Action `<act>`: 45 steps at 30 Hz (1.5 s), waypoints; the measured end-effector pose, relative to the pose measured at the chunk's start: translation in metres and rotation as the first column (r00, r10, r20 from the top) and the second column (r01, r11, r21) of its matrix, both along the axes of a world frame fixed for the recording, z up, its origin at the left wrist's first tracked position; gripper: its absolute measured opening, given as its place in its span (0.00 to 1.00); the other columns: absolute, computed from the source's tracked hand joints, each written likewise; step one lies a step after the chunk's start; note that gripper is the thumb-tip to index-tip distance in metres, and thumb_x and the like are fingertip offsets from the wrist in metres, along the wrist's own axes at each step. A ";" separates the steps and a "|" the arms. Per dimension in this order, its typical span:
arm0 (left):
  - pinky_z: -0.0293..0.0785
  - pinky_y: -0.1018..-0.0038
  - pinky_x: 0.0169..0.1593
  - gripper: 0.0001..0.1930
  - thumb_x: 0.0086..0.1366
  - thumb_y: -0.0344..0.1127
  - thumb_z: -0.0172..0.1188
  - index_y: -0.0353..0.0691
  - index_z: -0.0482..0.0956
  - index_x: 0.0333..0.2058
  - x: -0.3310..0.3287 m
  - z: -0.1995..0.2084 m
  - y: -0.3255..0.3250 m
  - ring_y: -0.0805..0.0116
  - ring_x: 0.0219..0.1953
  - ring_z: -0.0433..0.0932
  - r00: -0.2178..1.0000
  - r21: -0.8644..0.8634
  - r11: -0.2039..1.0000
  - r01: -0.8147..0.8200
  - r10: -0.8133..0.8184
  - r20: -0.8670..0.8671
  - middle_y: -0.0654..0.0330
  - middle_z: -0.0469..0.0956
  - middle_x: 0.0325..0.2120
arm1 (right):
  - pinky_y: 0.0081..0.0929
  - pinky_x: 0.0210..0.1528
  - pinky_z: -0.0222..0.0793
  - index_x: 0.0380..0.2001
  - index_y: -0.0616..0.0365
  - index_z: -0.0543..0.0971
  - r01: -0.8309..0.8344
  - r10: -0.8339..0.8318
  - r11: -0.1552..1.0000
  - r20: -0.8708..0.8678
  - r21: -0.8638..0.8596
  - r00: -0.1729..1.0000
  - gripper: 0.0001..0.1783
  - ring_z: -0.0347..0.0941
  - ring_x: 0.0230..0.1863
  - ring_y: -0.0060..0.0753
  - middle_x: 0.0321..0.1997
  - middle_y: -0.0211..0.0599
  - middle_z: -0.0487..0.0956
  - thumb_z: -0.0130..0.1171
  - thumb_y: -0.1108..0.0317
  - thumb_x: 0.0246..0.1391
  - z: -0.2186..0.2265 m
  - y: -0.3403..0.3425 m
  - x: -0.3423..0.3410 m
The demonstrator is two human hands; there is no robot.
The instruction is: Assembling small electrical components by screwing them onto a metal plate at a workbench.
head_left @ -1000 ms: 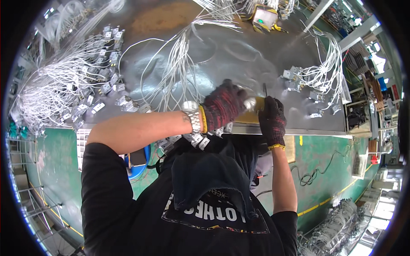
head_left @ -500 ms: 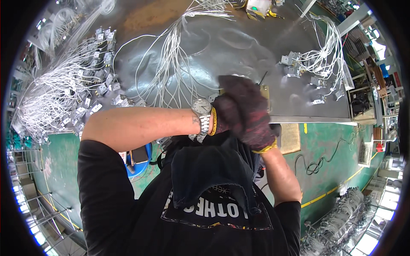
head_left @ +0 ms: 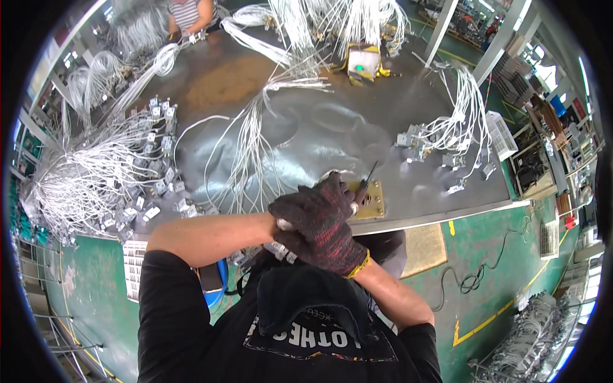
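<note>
My right hand (head_left: 322, 226), in a dark maroon knit glove with a yellow cuff, lies across my left wrist. Its fingers close round the cuff end of the left glove and cover the watch there. Most of my left hand (head_left: 333, 186), gloved alike, is hidden beneath it, so how its fingers are set does not show. Just right of both hands, a brass-coloured plate (head_left: 377, 207) with bolts sits at the table's front edge. A thin dark rod (head_left: 372, 171) with a reddish-dark base slants up from it.
White cable bundles with metal connectors (head_left: 96, 172) heap at the left. Another bundle (head_left: 252, 147) lies mid-table, a third (head_left: 469, 115) at the right. A yellow-and-black taped box (head_left: 363, 64) stands at the back. Far left, another person (head_left: 191, 14) is at the table.
Both hands have moved left and toward me, uncovering the plate and rod. My right hand now covers the watch and left cuff. The view has tipped up, showing more of the far table.
</note>
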State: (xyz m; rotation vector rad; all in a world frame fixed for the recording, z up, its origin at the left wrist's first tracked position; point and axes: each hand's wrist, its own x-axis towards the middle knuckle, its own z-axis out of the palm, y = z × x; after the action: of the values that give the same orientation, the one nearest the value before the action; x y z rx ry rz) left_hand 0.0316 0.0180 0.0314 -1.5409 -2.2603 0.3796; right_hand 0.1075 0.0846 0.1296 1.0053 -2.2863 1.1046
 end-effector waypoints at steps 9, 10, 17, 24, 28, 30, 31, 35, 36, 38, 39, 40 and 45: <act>0.63 0.51 0.67 0.38 0.52 0.60 0.70 0.37 0.80 0.55 -0.114 0.010 -0.117 0.42 0.61 0.72 0.875 0.532 0.718 -0.448 0.232 0.424 0.43 0.74 0.59 | 0.43 0.54 0.77 0.55 0.58 0.80 0.176 -0.168 0.984 0.149 -0.041 0.974 0.26 0.80 0.54 0.53 0.53 0.46 0.83 0.72 0.65 0.53 -0.014 0.077 -0.016; 0.61 0.53 0.69 0.49 0.51 0.66 0.69 0.32 0.73 0.61 -0.126 0.025 -0.127 0.41 0.65 0.68 0.740 0.322 0.704 -0.633 0.427 0.520 0.39 0.70 0.63 | 0.42 0.53 0.78 0.54 0.58 0.81 0.203 -0.187 0.978 0.212 -0.057 0.959 0.25 0.80 0.53 0.52 0.53 0.45 0.83 0.72 0.65 0.53 -0.018 0.088 -0.019; 0.69 0.55 0.67 0.58 0.39 0.77 0.72 0.30 0.79 0.57 -0.156 0.043 -0.164 0.40 0.65 0.72 0.292 -0.097 0.367 -0.925 0.851 0.437 0.35 0.67 0.67 | 0.44 0.53 0.78 0.55 0.56 0.80 0.074 -0.055 0.994 0.225 -0.075 0.973 0.23 0.81 0.51 0.52 0.52 0.46 0.83 0.69 0.66 0.55 -0.033 0.103 -0.084; 0.79 0.52 0.55 0.61 0.42 0.77 0.73 0.28 0.71 0.61 -0.173 -0.010 -0.207 0.40 0.52 0.81 0.185 -0.099 0.305 -0.947 0.773 0.607 0.37 0.82 0.48 | 0.45 0.57 0.75 0.56 0.53 0.80 -0.102 0.125 0.992 0.405 -0.079 0.906 0.21 0.79 0.54 0.49 0.53 0.44 0.82 0.65 0.59 0.62 -0.025 0.109 -0.124; 0.79 0.54 0.57 0.52 0.41 0.53 0.83 0.32 0.71 0.62 -0.161 0.012 -0.186 0.41 0.54 0.81 0.213 0.063 0.268 -0.961 0.577 0.788 0.40 0.83 0.49 | 0.43 0.59 0.74 0.58 0.51 0.80 -0.185 0.189 0.981 0.405 -0.049 0.895 0.22 0.79 0.55 0.47 0.55 0.42 0.82 0.64 0.58 0.63 -0.030 0.127 -0.121; 0.79 0.55 0.57 0.50 0.42 0.51 0.82 0.33 0.71 0.61 -0.160 0.014 -0.183 0.42 0.54 0.81 0.204 0.078 0.252 -0.965 0.525 0.826 0.40 0.83 0.50 | 0.43 0.59 0.74 0.59 0.51 0.79 -0.209 0.215 0.976 0.437 -0.063 0.873 0.23 0.79 0.55 0.46 0.56 0.41 0.82 0.63 0.57 0.64 -0.027 0.139 -0.121; 0.79 0.56 0.57 0.48 0.43 0.50 0.81 0.34 0.72 0.60 -0.159 0.013 -0.180 0.43 0.54 0.81 0.194 0.087 0.238 -0.967 0.474 0.859 0.41 0.83 0.50 | 0.42 0.60 0.74 0.59 0.51 0.79 -0.209 0.201 0.977 0.437 -0.031 0.877 0.23 0.79 0.56 0.47 0.56 0.40 0.82 0.63 0.57 0.64 -0.024 0.146 -0.119; 0.78 0.56 0.57 0.46 0.46 0.48 0.79 0.31 0.72 0.61 -0.157 0.017 -0.179 0.43 0.54 0.81 0.269 0.132 0.304 -0.943 0.469 0.841 0.42 0.84 0.50 | 0.41 0.60 0.75 0.59 0.50 0.80 -0.219 0.170 0.973 0.411 0.076 0.896 0.22 0.79 0.57 0.47 0.57 0.40 0.82 0.62 0.58 0.64 -0.036 0.159 -0.117; 0.78 0.56 0.57 0.46 0.46 0.48 0.79 0.31 0.72 0.61 -0.153 0.013 -0.180 0.43 0.54 0.81 0.263 0.125 0.303 -0.945 0.470 0.843 0.42 0.84 0.50 | 0.41 0.60 0.75 0.59 0.50 0.80 -0.220 0.171 0.973 0.416 0.074 0.893 0.22 0.79 0.57 0.47 0.57 0.40 0.82 0.62 0.58 0.64 -0.035 0.163 -0.116; 0.78 0.56 0.57 0.47 0.48 0.50 0.79 0.29 0.70 0.62 -0.144 0.007 -0.178 0.43 0.53 0.82 0.207 0.108 0.202 -0.974 0.576 0.791 0.41 0.84 0.49 | 0.42 0.60 0.75 0.59 0.49 0.80 -0.213 0.162 0.976 0.480 0.053 0.862 0.21 0.79 0.57 0.47 0.56 0.39 0.83 0.60 0.58 0.64 -0.030 0.173 -0.109; 0.78 0.56 0.57 0.47 0.48 0.50 0.79 0.29 0.70 0.62 -0.143 0.007 -0.176 0.43 0.53 0.82 0.198 0.090 0.211 -0.973 0.574 0.794 0.41 0.84 0.49 | 0.42 0.60 0.75 0.59 0.49 0.80 -0.205 0.154 0.978 0.496 0.049 0.855 0.21 0.79 0.57 0.47 0.56 0.39 0.83 0.60 0.58 0.64 -0.034 0.178 -0.108; 0.77 0.56 0.58 0.48 0.49 0.52 0.78 0.28 0.69 0.63 -0.145 0.007 -0.175 0.43 0.54 0.81 0.185 0.099 0.187 -0.977 0.537 0.823 0.41 0.83 0.49 | 0.43 0.60 0.75 0.58 0.49 0.80 -0.205 0.156 0.978 0.498 0.045 0.853 0.20 0.79 0.57 0.47 0.54 0.39 0.83 0.60 0.58 0.65 -0.042 0.181 -0.109; 0.77 0.57 0.57 0.48 0.52 0.57 0.77 0.31 0.70 0.64 -0.131 -0.005 -0.185 0.46 0.54 0.81 0.207 0.073 0.216 -0.974 0.701 0.682 0.42 0.83 0.51 | 0.45 0.59 0.74 0.54 0.52 0.82 -0.165 0.109 0.986 0.627 0.032 0.771 0.18 0.79 0.56 0.48 0.52 0.40 0.84 0.58 0.57 0.66 -0.030 0.203 -0.095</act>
State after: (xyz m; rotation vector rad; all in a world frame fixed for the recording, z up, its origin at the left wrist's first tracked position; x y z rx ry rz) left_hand -0.0996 -0.1672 0.0262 0.2207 -3.1231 -0.4578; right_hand 0.0128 0.2873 0.0994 0.9445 -2.8289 1.6086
